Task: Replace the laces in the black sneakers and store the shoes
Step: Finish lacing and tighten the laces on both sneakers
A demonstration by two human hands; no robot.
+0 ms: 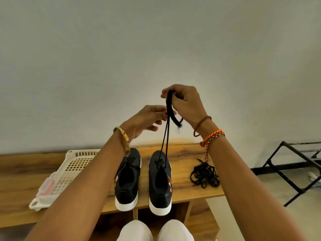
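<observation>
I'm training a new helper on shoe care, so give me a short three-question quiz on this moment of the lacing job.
1. True or false: both hands grip the lace that runs down to the right sneaker.
2. Where does the loose pile of black laces lie? A) in the white basket B) on the bench, right of the sneakers C) on the floor
3. Fill in: the black metal rack stands on the ____.

Key
1. True: the right hand holds the lace up high, the left hand pinches it lower, and it leads to the right sneaker.
2. B: the pile lies on the bench; the basket is left.
3. Floor: see the rack.
</observation>
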